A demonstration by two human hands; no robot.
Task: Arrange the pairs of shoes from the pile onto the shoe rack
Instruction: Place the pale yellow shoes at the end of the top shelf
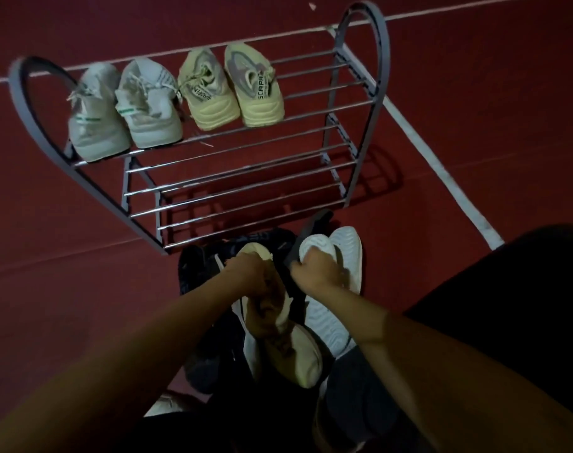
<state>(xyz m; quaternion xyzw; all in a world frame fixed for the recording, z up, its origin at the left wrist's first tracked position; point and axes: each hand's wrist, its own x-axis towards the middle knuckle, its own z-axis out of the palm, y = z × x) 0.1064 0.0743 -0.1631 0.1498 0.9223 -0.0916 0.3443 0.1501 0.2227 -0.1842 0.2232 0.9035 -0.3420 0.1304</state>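
Cream shoe (291, 348) gripped in left hand (249, 273) — white shoe (331, 308) under right hand (314, 273).

We see the grey metal shoe rack (360, 103) standing on red floor, two pale sneaker pairs (177, 99) side by side on its top tier. Below it, our pile (278, 322) mixes cream, white and dark shoes.

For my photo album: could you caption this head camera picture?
Two pairs sit on the shoe rack while each hand, left hand and right hand, grips a pale shoe from the pile.
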